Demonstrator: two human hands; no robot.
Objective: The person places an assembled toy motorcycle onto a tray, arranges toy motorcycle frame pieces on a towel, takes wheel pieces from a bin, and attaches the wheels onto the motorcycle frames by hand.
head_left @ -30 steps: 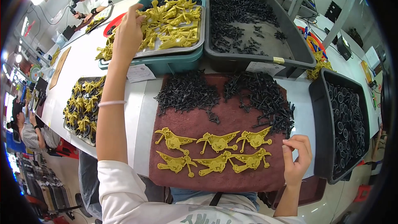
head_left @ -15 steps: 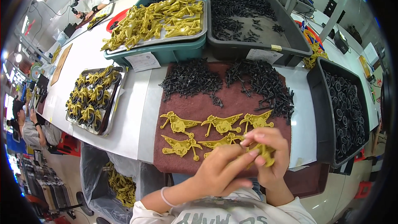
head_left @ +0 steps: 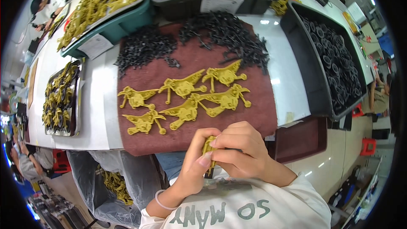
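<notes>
In the head view, six yellow parts (head_left: 183,86) lie in two rows of three on one brown cloth (head_left: 259,101), with two black heaps, left (head_left: 146,47) and right (head_left: 229,36), behind them. A seventh yellow piece (head_left: 208,147) is between the hands, in front of the person's chest: the left hand (head_left: 195,166) pinches it, and the right hand (head_left: 245,147) closes on its other side. Fingers cover most of it. One black bin (head_left: 297,73) of round parts stands right of the cloth; one tray (head_left: 79,97) sits left on the tabletop (head_left: 98,121).
</notes>
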